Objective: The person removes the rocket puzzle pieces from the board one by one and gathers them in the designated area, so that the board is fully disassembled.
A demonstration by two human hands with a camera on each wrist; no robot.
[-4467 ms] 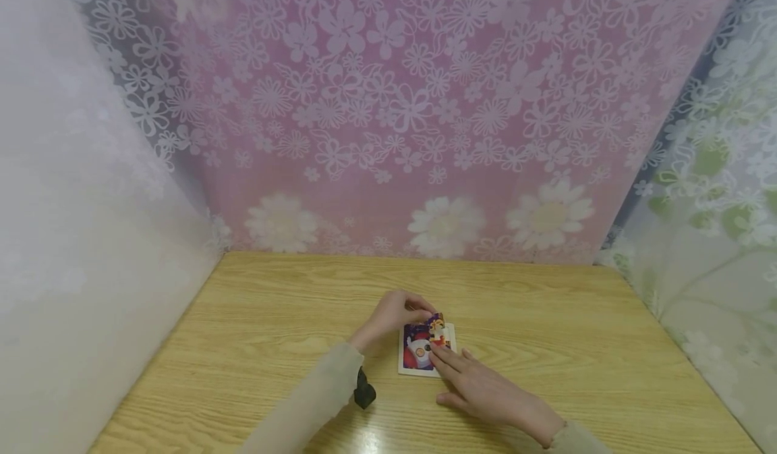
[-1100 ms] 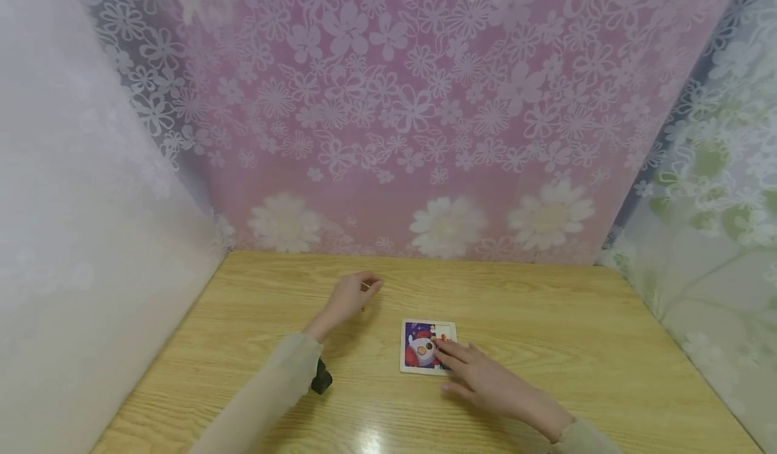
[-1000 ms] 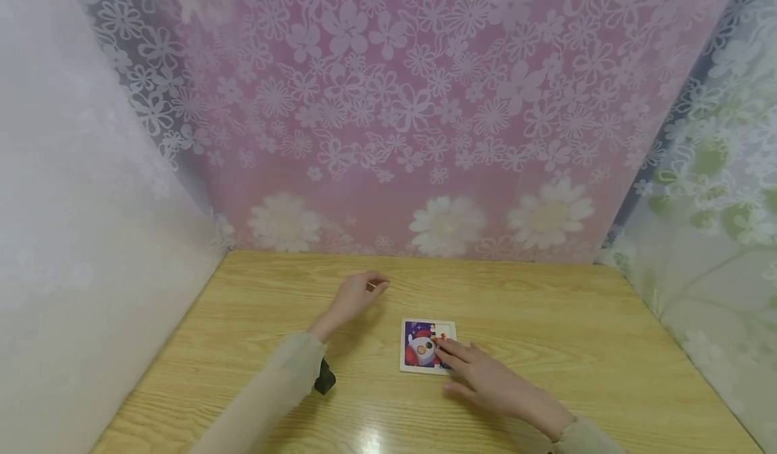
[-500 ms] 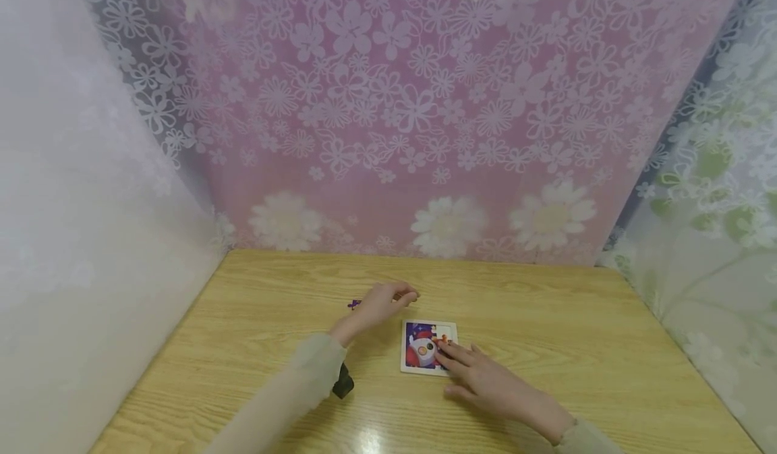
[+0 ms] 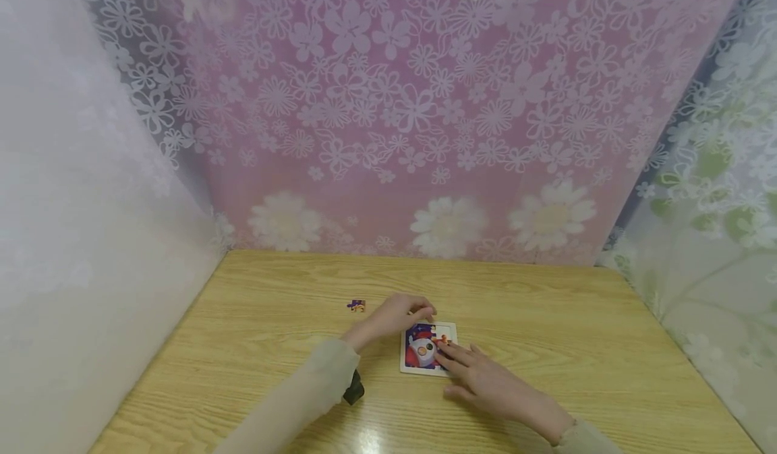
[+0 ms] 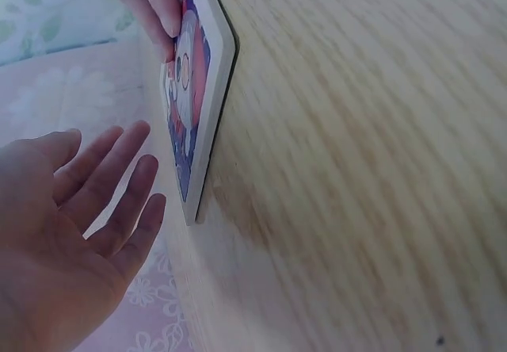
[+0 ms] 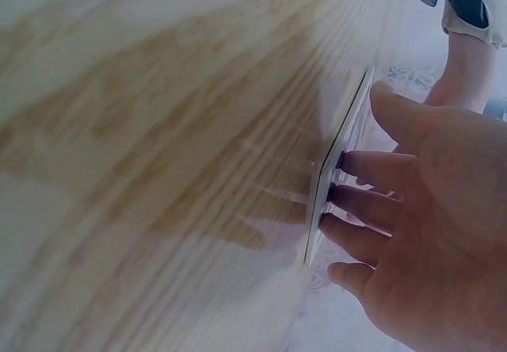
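Note:
A small jigsaw puzzle (image 5: 419, 346) with a pale border and a rocket picture lies flat on the table. White backing shows at its upper right. The left hand (image 5: 397, 314) hovers by its far edge, fingers extended and loosely bent. Nothing is held in that palm (image 6: 75, 225) in the left wrist view. Straight fingers of the right hand (image 5: 485, 383) rest on the puzzle's right side, covering part of the picture; its fingertips (image 7: 333, 193) touch the board in the right wrist view. A loose purple-and-orange puzzle piece (image 5: 357, 305) lies left of the board.
The wooden table (image 5: 273, 373) has a flowered pink curtain (image 5: 388, 137) behind it and pale cloth walls on both sides. A black wrist camera (image 5: 353, 390) hangs at the left sleeve.
Earlier the left hand gripped a puzzle piece at the board's upper right. It moved left, left the piece on the table, then came back to the board. The right hand stayed on the puzzle.

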